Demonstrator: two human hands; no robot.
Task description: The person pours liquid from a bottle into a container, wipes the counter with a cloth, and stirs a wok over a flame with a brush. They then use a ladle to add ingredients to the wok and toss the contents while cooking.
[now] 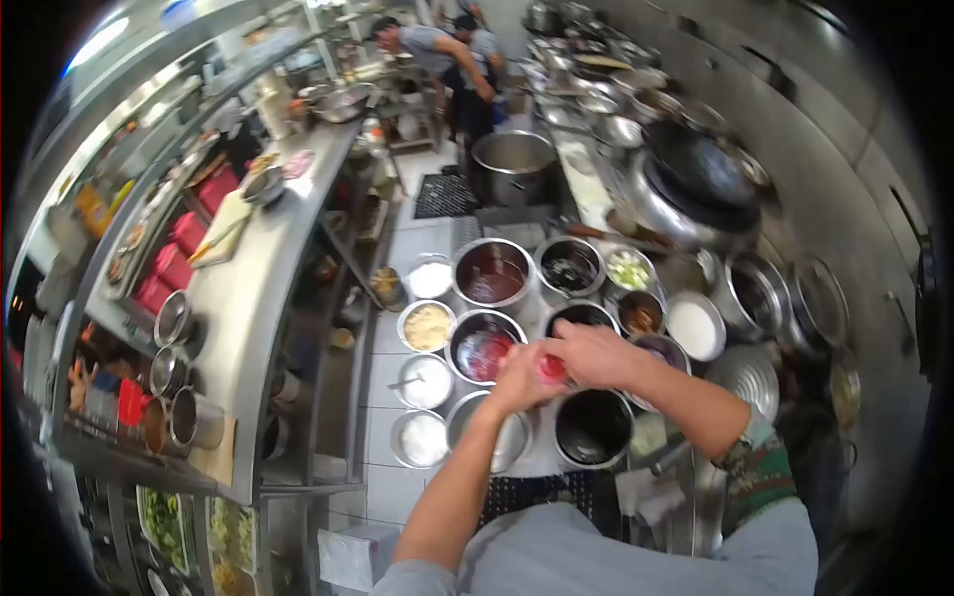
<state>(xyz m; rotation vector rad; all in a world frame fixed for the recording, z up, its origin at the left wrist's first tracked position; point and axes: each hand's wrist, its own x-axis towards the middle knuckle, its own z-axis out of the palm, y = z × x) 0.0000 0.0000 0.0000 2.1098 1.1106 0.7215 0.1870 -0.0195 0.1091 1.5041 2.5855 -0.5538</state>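
Observation:
My left hand (519, 379) is closed around a small, see-through, red-and-pink container (551, 370), seen only in part between my hands. My right hand (588, 354) is closed over its upper end, fingers bent down and touching it. Just left of my hands stands a steel pot with bright red contents (482, 356); my left fingers overlap its right rim in this view. Nearest below them is a pot with a dark inside (593, 429). Behind my right hand, a pot of dark contents (578, 316) is partly covered.
Several seasoning bowls stand leftward, including a pale yellow one (427, 326) and a white one with a spoon (424, 380). A pot of dark red sauce (491, 276) is beyond. A wok (701, 174) sits at right, a steel counter (288, 214) at left. Two people (437, 55) work farther back.

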